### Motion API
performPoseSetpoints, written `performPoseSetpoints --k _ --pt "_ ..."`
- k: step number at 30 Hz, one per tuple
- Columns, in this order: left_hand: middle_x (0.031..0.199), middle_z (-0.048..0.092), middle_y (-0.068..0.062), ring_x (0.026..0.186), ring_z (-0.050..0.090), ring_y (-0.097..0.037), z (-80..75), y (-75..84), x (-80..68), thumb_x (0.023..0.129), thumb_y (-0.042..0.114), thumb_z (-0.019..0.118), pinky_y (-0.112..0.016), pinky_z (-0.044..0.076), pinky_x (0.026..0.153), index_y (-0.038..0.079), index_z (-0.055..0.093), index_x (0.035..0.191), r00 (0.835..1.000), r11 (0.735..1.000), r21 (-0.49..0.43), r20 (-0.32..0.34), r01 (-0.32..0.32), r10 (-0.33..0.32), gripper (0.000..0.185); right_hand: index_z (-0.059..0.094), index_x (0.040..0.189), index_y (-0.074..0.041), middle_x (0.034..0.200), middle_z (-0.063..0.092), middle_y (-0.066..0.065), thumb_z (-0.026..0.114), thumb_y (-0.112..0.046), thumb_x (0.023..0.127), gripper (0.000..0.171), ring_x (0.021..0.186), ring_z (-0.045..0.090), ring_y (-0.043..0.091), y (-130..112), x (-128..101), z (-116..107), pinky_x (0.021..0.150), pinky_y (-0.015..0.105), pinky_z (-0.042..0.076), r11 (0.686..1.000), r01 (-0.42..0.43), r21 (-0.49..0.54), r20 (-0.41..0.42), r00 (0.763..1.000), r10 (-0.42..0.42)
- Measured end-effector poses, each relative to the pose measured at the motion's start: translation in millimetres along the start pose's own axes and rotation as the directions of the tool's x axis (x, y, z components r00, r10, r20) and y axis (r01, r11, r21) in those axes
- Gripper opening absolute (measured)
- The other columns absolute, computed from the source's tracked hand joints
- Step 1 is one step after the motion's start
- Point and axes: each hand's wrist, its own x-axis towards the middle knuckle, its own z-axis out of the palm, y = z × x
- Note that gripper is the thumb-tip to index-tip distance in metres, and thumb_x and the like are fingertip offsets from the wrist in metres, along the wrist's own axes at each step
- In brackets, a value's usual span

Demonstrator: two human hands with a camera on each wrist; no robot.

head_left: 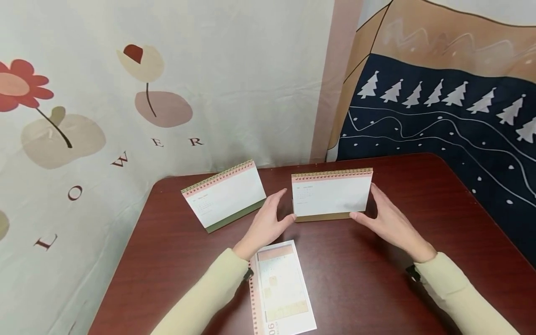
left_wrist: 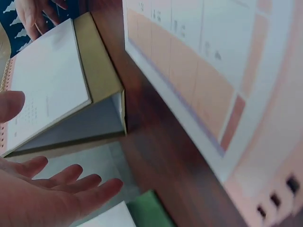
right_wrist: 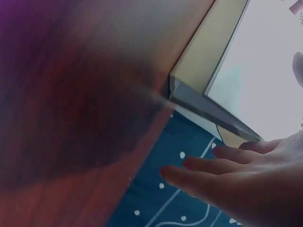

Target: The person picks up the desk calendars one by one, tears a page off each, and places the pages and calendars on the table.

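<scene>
A desk calendar (head_left: 331, 195) with a pink top strip, spiral binding and a tan-gold base stands upright near the back of the table. My left hand (head_left: 268, 222) is at its left side, fingers extended, the thumb close to its lower left corner; the left wrist view shows the hand (left_wrist: 61, 194) beside its hollow end. On the other side my right hand (head_left: 389, 223) has its fingers straight along the right edge and its thumb by the lower front. Whether either hand touches the calendar I cannot tell.
Left of it, a second desk calendar (head_left: 228, 197) with a green base stands at an angle. A loose spiral-punched calendar sheet or pad (head_left: 284, 288) lies in front, partly under my left forearm. The dark red table (head_left: 356, 288) meets patterned cloth hangings (head_left: 251, 93) behind.
</scene>
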Motion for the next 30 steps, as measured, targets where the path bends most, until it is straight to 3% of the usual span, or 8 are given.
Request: performPoseSetpoints --k 5,9,13,18,22,26,30 --pt "0.153 0.049 -0.015 0.142 0.046 -0.031 8.7 0.0 7.1 0.097 0.027 0.067 -0.051 0.039 0.113 0.006 0.042 0.154 1.000 0.998 -0.068 0.009 0.018 -0.017 0.065 0.014 0.163 0.003 0.162 0.027 0.032 0.067 -0.053 0.097 0.101 0.145 0.032 0.050 -0.3 0.1 4.5 0.111 0.070 0.031 0.997 -0.059 0.054 0.003 0.998 0.058" --pt "0.135 0.061 -0.015 0.126 0.058 -0.029 13.0 -1.5 12.3 0.097 0.019 0.067 -0.048 0.047 0.104 0.004 0.049 0.145 0.999 0.988 -0.148 -0.002 0.046 -0.046 0.053 0.024 0.158 0.006 0.154 0.039 0.035 0.063 -0.053 0.100 0.092 0.139 0.042 0.050 -1.3 -1.0 6.6 0.107 0.067 0.037 0.991 -0.105 0.081 -0.002 0.994 0.106" --pt "0.122 0.066 -0.012 0.112 0.066 -0.026 14.7 -2.1 14.4 0.097 0.012 0.067 -0.044 0.052 0.097 0.004 0.052 0.138 0.998 0.975 -0.212 0.007 0.067 -0.067 0.045 0.031 0.153 0.008 0.146 0.048 0.036 0.061 -0.049 0.102 0.082 0.132 0.052 0.049 -1.5 -0.5 8.4 0.104 0.063 0.045 0.986 -0.107 0.128 -0.030 0.993 0.112" --pt "0.118 0.068 -0.012 0.109 0.070 -0.027 15.5 -3.2 14.6 0.097 0.008 0.067 -0.042 0.054 0.096 0.005 0.056 0.134 0.996 0.965 -0.246 0.032 0.090 -0.084 0.039 0.043 0.144 0.013 0.136 0.056 0.037 0.061 -0.038 0.105 0.067 0.123 0.060 0.049 -0.3 0.7 10.0 0.099 0.057 0.051 0.977 -0.085 0.196 -0.090 0.991 0.104" --pt "0.116 0.069 -0.011 0.106 0.071 -0.027 15.6 -5.2 14.7 0.097 0.007 0.066 -0.041 0.056 0.092 0.006 0.060 0.129 0.993 0.955 -0.273 0.048 0.118 -0.109 0.033 0.053 0.135 0.012 0.126 0.063 0.033 0.061 -0.031 0.106 0.053 0.111 0.066 0.043 2.6 2.3 10.2 0.088 0.037 0.056 0.975 -0.079 0.209 -0.138 0.984 0.110" --pt "0.111 0.070 -0.008 0.100 0.073 -0.025 15.6 -6.6 16.1 0.100 0.009 0.066 -0.040 0.057 0.087 0.008 0.064 0.121 0.993 0.957 -0.263 0.039 0.121 -0.115 0.022 0.059 0.127 0.011 0.117 0.065 0.030 0.061 -0.022 0.106 0.040 0.099 0.068 0.035 5.2 3.7 9.6 0.075 0.016 0.053 0.963 -0.085 0.257 -0.159 0.979 0.129" --pt "0.105 0.072 -0.008 0.092 0.074 -0.024 16.7 -8.3 18.3 0.101 0.010 0.065 -0.037 0.057 0.081 0.007 0.066 0.114 0.996 0.966 -0.244 0.012 0.089 -0.089 0.013 0.059 0.123 0.011 0.114 0.063 0.028 0.061 -0.017 0.105 0.033 0.096 0.069 0.033 5.4 4.9 10.0 0.077 0.021 0.058 0.947 -0.086 0.308 -0.160 0.977 0.140"
